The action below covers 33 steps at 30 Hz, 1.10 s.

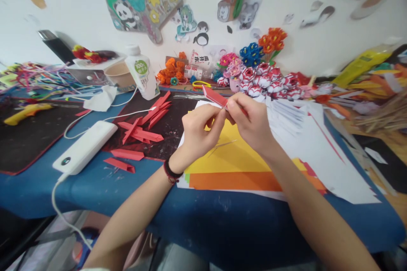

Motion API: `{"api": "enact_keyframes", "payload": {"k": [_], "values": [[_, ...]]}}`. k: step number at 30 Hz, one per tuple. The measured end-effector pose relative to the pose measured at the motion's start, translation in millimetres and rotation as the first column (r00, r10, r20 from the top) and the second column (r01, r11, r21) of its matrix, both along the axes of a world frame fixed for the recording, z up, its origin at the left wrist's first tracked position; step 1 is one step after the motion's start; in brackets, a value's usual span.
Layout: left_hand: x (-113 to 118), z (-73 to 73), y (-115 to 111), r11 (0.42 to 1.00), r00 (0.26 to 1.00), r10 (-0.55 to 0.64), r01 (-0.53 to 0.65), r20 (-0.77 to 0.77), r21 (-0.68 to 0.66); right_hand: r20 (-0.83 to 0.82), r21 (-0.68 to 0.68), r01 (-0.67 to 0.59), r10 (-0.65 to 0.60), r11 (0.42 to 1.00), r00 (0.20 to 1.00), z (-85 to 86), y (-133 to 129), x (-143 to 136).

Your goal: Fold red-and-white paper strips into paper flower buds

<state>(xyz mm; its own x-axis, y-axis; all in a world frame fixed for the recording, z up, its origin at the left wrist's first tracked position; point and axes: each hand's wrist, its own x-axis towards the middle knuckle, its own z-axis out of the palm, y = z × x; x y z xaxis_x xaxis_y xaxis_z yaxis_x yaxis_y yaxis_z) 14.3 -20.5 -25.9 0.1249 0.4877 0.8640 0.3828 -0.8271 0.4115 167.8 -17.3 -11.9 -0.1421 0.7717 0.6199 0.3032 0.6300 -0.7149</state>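
A folded red paper strip [216, 96] is pinched in my right hand [251, 120], above the stacked paper. My left hand [203, 129] touches its near end with thumb and forefinger pressed together, close to the right fingertips. Beneath both hands lies a yellow sheet [237, 156] with an orange sheet [235, 181] along its front edge. Thin wires [222, 144] rest on the yellow sheet. Several folded red paper pieces [141, 135] are scattered to the left, partly on a dark mat [171, 129].
A white power bank [85, 148] with a cable sits at left, near a white bottle [142, 74]. Yellow-handled scissors [206, 85] and paper flowers [263, 79] stand behind. White sheets [330, 156] spread right. A yellow glue gun [28, 113] lies far left.
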Motion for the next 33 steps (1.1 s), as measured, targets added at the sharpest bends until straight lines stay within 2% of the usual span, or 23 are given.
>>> {"api": "enact_keyframes", "payload": {"k": [3,6,11,14,33], "values": [[1.0,-1.0,-0.5,1.0,1.0,0.0,0.0,0.013,-0.006,0.002,0.036,0.023,-0.023,0.999,1.0,-0.7,-0.4,-1.4],[0.7,-0.2,-1.1,0.999,1.0,-0.002,0.003,0.022,-0.044,-0.03,0.003,0.006,-0.006,1.0,1.0,-1.7,0.2,-0.9],[-1.7,1.6,0.0,0.992,0.999,-0.014,0.019,0.046,-0.128,-0.139,-0.176,-0.18,0.157,0.968,0.978,-3.3,5.3,4.0],[-2.4,1.2,1.4,0.99,0.998,-0.019,0.027,0.06,-0.14,-0.166,-0.231,-0.258,0.223,0.938,0.961,-3.3,8.0,7.7],[-1.7,0.8,0.2,0.989,0.999,-0.025,0.03,0.038,-0.148,-0.022,-0.147,-0.14,0.138,0.979,0.99,3.1,6.3,10.9]]}}
